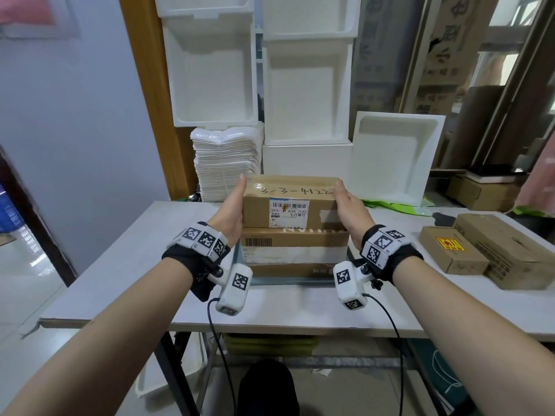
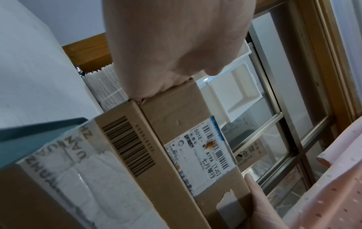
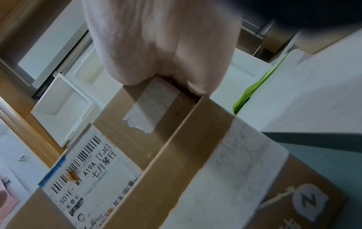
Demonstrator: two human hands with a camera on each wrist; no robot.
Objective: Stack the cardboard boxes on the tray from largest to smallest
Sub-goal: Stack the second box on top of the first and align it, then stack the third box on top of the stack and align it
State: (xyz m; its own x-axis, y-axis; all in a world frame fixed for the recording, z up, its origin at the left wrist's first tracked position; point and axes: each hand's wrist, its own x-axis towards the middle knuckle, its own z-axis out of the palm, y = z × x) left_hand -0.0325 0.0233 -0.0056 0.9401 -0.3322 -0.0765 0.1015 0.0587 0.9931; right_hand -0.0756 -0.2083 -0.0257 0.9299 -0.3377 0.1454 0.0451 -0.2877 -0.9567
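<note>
The shipping-labelled carton [image 1: 289, 202] sits on the larger taped carton [image 1: 294, 250] in the teal tray [image 2: 29, 136] mid-table; the left hand [image 1: 231, 211] and right hand [image 1: 350, 205], apart, press flat on its short ends; it looks stiff, probably light and tape-slick, so an even squeeze across the ends suits it.

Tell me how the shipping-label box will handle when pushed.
Probably stiff: the shipping-label box keeps square edges with the left hand and right hand pressing its ends. Unlikely to tip, lying flat on the wider lower box. Glossy taped top may be slick.
</note>
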